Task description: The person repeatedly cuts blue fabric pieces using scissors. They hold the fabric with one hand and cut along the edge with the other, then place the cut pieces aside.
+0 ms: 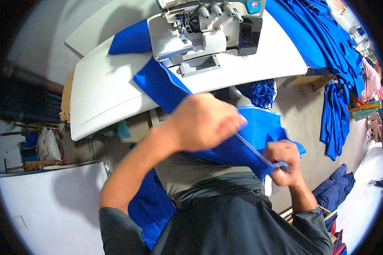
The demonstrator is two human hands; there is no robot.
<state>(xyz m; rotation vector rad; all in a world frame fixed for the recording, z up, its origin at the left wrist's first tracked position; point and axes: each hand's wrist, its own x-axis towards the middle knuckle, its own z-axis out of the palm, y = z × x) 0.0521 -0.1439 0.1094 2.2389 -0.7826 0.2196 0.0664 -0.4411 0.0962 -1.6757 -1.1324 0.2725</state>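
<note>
Both my hands grip one blue piece of fabric (234, 149) with a pale stitched edge. My left hand (204, 121) is closed on it in front of the sewing machine, fingertips pinching the edge. Lower and to the right, my right hand (281, 160) is closed round a bunched bit of the same edge. The seam stretches straight between the two fists, both slightly blurred. Beyond them stands a white overlock sewing machine (191, 46) on its table. A blue strip (161, 83) runs from beside the machine toward my left hand; whether it joins the held fabric is hidden.
The white table (106, 91) curves across in front of me. Blue cloth (319, 38) is heaped at the far right, some hanging down. Blue trimmings (259, 93) hang under the table edge. More blue fabric (149, 208) lies by my left side, and dark folded cloth (336, 187) sits at right.
</note>
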